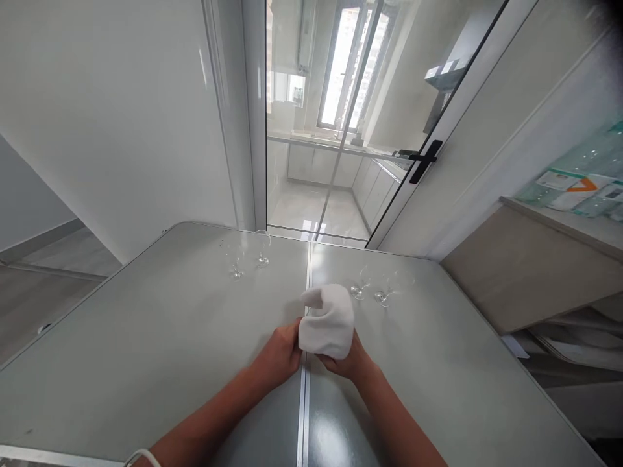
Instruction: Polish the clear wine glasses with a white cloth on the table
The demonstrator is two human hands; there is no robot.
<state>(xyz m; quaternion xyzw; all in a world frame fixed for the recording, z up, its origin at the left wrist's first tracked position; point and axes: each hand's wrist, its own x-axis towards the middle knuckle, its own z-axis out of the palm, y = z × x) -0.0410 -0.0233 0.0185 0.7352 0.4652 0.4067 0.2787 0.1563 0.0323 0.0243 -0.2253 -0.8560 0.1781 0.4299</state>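
Note:
Both my hands meet over the middle seam of a grey folding table (pixel 146 350). My right hand (pixel 348 362) is closed around a bunched white cloth (pixel 328 321), which hides whatever may be inside it. My left hand (pixel 280 353) is closed too, fingers pressed against the cloth's left side; what it grips is hidden. Two clear stemmed glasses (pixel 248 256) stand at the far left of the table. Two more clear glasses (pixel 377 285) stand at the far right, just beyond the cloth.
Behind the table are a white wall and a glass door with a black handle (pixel 424 161), leading to a kitchen. A wooden counter (pixel 525 266) with packaged bottles (pixel 579 185) stands to the right.

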